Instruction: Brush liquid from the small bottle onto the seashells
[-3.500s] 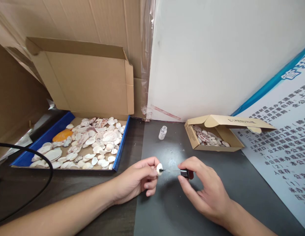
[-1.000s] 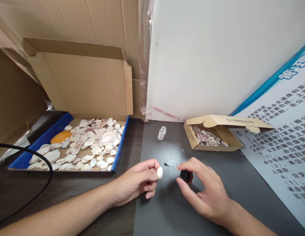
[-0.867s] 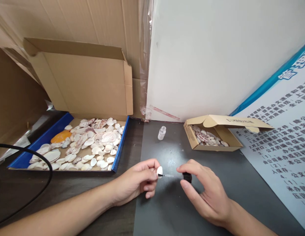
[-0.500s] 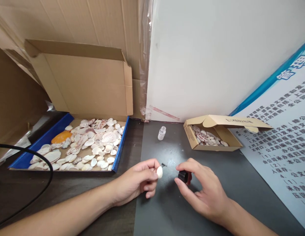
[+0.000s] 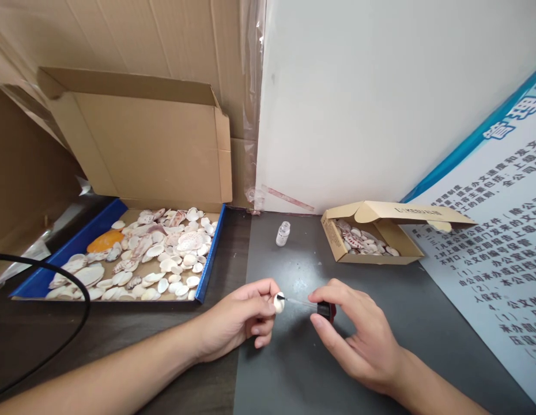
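Note:
Pinched between the thumb and index finger of my left hand (image 5: 244, 314) is a small white seashell (image 5: 279, 305). My right hand (image 5: 358, 331) grips a brush (image 5: 325, 310) by its black and red cap, with a thin clear stem reaching left. The dark bristle tip lies against the shell, or right over its face. Beyond the hands a small clear glass bottle (image 5: 283, 233) with a label stands upright, its mouth uncapped.
At left sits a blue-edged cardboard box (image 5: 211, 256) full of shells, lid raised. A smaller cardboard box (image 5: 380, 260) with shells stands at right. A black cable (image 5: 84, 288) loops in at far left. A printed poster (image 5: 488, 242) borders the right.
The brush in my right hand has turned, so its stem now shows and its tip is at the shell. My left hand has stayed almost still.

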`<state>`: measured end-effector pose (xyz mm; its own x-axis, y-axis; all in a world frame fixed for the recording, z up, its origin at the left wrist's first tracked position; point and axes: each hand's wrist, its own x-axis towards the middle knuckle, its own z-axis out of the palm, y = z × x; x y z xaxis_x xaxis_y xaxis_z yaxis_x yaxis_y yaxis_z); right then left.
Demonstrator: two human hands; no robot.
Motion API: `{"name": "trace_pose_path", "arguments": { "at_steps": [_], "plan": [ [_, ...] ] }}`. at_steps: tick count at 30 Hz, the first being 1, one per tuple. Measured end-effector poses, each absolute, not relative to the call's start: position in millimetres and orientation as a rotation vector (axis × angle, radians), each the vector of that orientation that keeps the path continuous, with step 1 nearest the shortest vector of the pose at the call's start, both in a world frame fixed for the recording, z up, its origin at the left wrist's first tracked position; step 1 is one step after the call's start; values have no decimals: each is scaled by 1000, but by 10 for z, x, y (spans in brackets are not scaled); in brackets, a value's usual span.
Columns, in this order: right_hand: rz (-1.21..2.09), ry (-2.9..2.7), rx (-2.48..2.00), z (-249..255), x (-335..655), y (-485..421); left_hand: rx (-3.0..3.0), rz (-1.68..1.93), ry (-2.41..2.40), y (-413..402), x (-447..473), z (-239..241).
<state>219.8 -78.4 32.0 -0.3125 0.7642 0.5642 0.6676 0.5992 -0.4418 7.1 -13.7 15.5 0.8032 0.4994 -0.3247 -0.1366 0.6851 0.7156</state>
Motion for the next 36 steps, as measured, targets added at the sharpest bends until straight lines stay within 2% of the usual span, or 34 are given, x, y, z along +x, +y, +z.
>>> {"name": "trace_pose_path", "arguments": {
  "at_steps": [24, 36],
  "plan": [
    [160, -2043, -1149, 315, 2190, -780, 724, 374, 562, -134, 85, 177],
    [220, -2061, -1015, 347, 2177, -785, 741, 382, 580, -147, 84, 191]
  ]
}}
